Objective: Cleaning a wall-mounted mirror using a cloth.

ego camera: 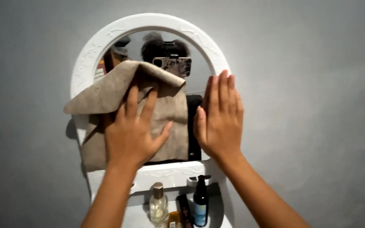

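A plain grey wall is filling the background, and on it is hanging a round mirror in a white moulded frame, with a small white shelf built in below the glass.

The left hand is lying flat with its fingers spread, pressing a beige cloth against the left and middle part of the glass; it is not closing round the cloth, only pinning it under the palm and fingers. The cloth is hanging in loose folds, covering much of the mirror and lapping over the left side of the frame. The right hand is open too, fingers straight and held together, resting flat on the right edge of the mirror where the glass is meeting the frame; it is holding nothing.

Judging from this, the wiping of the glass is in hand, with the right hand steadying the mirror. The next move is calling for firm, even pressure through the left palm while the cloth is sliding, and for the right hand to be bracing the frame so that it is not shifting on the wall.

On the shelf below, a clear glass bottle with a gold cap, a dark pump bottle and a small amber bottle are standing close together, just under the wrists.
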